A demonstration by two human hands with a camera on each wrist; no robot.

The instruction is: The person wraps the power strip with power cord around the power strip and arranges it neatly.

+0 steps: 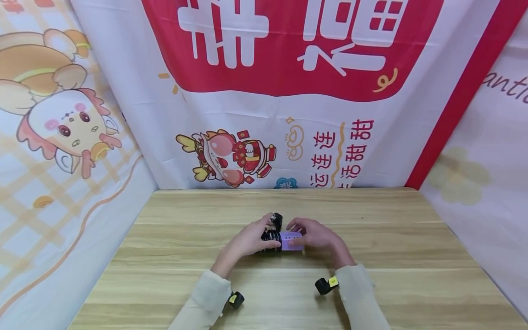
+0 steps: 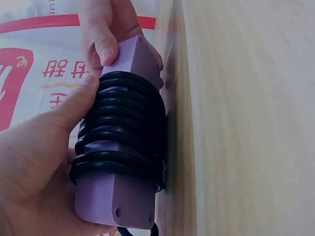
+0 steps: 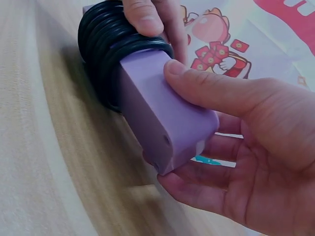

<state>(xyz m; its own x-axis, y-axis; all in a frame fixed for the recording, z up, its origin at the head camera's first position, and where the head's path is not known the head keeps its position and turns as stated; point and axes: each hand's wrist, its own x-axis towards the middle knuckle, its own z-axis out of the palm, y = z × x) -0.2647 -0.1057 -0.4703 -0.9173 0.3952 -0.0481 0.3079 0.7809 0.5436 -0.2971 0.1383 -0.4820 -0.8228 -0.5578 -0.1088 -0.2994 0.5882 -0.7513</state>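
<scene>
A purple power strip lies crosswise between my two hands, low over the wooden table. Black cord is wound round its middle in several tight loops, and both purple ends stick out of the coil. My left hand grips the left part, thumb along the coil and fingers behind it. With the thumb on top and the fingers curled under, my right hand holds the bare right end. A black plug stands up beside my left fingertips. Small screw holes show near the strip's ends in both wrist views.
The wooden table reaches back to a printed cloth with red and white lettering. More printed cloth hangs at the left, and a pale one at the right. A small black camera is worn at each wrist.
</scene>
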